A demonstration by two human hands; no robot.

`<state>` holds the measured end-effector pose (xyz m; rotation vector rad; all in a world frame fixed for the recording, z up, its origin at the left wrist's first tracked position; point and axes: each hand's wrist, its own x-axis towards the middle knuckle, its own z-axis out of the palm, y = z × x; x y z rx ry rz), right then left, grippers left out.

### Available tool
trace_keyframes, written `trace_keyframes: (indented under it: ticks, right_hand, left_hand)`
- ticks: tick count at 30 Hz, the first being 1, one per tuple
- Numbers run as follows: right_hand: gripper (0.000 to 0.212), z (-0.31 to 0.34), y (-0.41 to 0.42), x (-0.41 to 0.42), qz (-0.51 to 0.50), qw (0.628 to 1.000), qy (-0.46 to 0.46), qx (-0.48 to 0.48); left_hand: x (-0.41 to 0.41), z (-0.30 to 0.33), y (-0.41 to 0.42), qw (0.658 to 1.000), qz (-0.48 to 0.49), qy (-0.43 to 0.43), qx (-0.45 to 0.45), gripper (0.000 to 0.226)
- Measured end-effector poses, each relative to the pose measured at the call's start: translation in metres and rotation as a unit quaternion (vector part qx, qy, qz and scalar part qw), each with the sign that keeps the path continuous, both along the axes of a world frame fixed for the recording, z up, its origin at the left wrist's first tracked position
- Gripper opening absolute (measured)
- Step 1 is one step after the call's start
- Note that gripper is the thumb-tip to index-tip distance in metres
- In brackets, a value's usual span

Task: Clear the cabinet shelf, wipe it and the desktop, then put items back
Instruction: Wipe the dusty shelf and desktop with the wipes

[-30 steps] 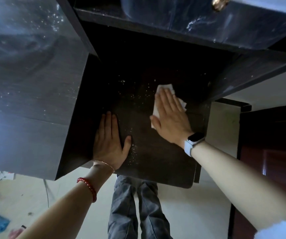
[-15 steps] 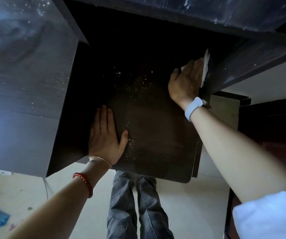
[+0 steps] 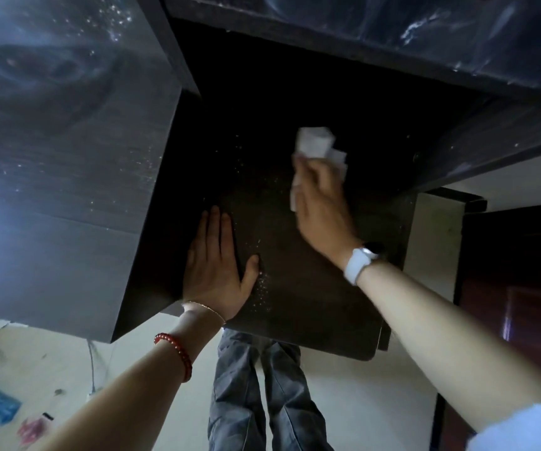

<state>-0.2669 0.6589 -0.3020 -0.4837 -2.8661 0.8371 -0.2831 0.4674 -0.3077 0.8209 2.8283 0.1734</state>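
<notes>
Both hands are working on a dark wooden shelf point(image 3: 311, 304) inside a cabinet, seen from above. One, the left hand point(image 3: 215, 271), is lying flat with fingers straight and together, pressing on the shelf near its left side wall and holding nothing. Its partner, the right hand point(image 3: 323, 203), is blurring with motion; its fingers are pressing down on a crumpled white tissue point(image 3: 316, 144), whose far end is sticking out beyond the fingertips toward the dim back of the shelf. Pale crumbs point(image 3: 261, 281) are lying scattered in a band between the two hands, some just beside the left thumb. To wipe well, the tissue is probably best drawn in overlapping strokes from the dark back toward the front edge, gathering the crumbs rather than spreading them, and the left hand will likely need lifting so the patch beneath it gets cleaned. Side walls are closing in on both sides and an upper panel point(image 3: 393, 43) is overhanging the back, so room is tightest there. Open floor point(image 3: 376, 385) is showing beyond the front edge, near the person's legs.
</notes>
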Motion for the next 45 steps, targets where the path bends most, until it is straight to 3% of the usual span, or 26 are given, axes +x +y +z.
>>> trace_keyframes:
  ticks: [3, 7, 8, 10, 12, 13, 15, 17, 19, 21, 23, 27, 29, 35, 37, 40, 42, 45]
  right_hand:
    - [0.061, 0.001, 0.032, 0.007, -0.106, 0.993, -0.028, 0.051]
    - [0.065, 0.0, 0.028, -0.013, -0.219, 0.973, -0.064, 0.03]
    - [0.063, 0.0, 0.014, -0.017, -0.201, 0.978, -0.057, 0.016]
    - [0.06, -0.002, -0.022, -0.006, -0.019, 0.999, -0.024, 0.013]
    - [0.057, 0.004, -0.043, 0.018, 0.206, 0.978, -0.025, 0.037]
    - [0.055, 0.006, -0.037, 0.028, 0.258, 0.964, -0.049, 0.03]
    - [0.049, 0.006, -0.008, 0.024, 0.22, 0.974, -0.056, 0.016]
    - [0.045, 0.005, 0.019, -0.002, 0.063, 0.996, -0.052, 0.031]
    - [0.058, 0.008, 0.038, -0.039, -0.083, 0.994, -0.073, 0.024]
    - [0.067, 0.008, 0.037, -0.07, -0.142, 0.984, -0.101, 0.026]
    - [0.067, 0.004, 0.017, -0.09, -0.105, 0.987, -0.111, 0.05]
    - [0.051, -0.007, -0.03, -0.106, 0.068, 0.995, -0.059, 0.036]
    - [0.056, 0.0, -0.024, -0.102, 0.11, 0.991, -0.074, 0.032]
    - [0.062, 0.002, -0.012, -0.04, 0.337, 0.936, -0.086, 0.061]
    - [0.061, 0.001, -0.01, -0.055, 0.277, 0.956, -0.072, 0.061]
    - [0.058, 0.007, -0.012, -0.084, 0.099, 0.99, -0.093, 0.03]
    - [0.058, 0.004, -0.028, -0.082, 0.091, 0.99, -0.107, 0.024]
    - [0.062, 0.005, -0.056, -0.045, 0.174, 0.983, -0.053, 0.028]
  left_hand:
    - [0.0, 0.001, 0.001, 1.0, 0.003, 0.001, 0.006, 0.073]
    - [0.0, 0.001, 0.001, 1.0, 0.004, 0.0, 0.003, 0.073]
    - [0.0, 0.001, 0.001, 1.0, 0.005, 0.0, 0.003, 0.073]
    - [0.001, 0.001, 0.0, 1.0, 0.002, 0.0, 0.005, 0.073]
    - [0.001, 0.002, 0.0, 1.0, -0.004, 0.0, 0.007, 0.072]
    - [0.001, 0.002, 0.0, 1.0, -0.005, 0.001, 0.006, 0.072]
    - [0.001, 0.002, 0.001, 1.0, 0.003, -0.001, 0.005, 0.073]
    - [0.001, 0.002, 0.002, 1.0, 0.009, 0.002, 0.005, 0.073]
    - [0.002, 0.002, 0.001, 1.0, 0.015, 0.0, 0.005, 0.073]
    - [0.003, 0.002, 0.0, 1.0, 0.019, -0.005, 0.003, 0.074]
    - [0.002, 0.002, -0.001, 1.0, 0.015, -0.005, 0.002, 0.073]
    - [0.001, 0.004, -0.001, 1.0, 0.005, 0.004, 0.01, 0.069]
    - [0.001, 0.005, -0.001, 1.0, 0.007, 0.006, 0.021, 0.067]
    - [0.0, 0.006, -0.006, 0.998, -0.004, -0.006, 0.061, 0.061]
    - [0.001, 0.008, -0.01, 0.995, -0.008, -0.018, 0.095, 0.059]
    - [0.01, 0.012, -0.023, 0.992, -0.011, -0.03, 0.119, 0.057]
    - [0.017, 0.012, -0.033, 0.992, -0.023, -0.034, 0.116, 0.054]
    - [0.024, 0.013, -0.046, 0.992, -0.044, -0.043, 0.108, 0.053]
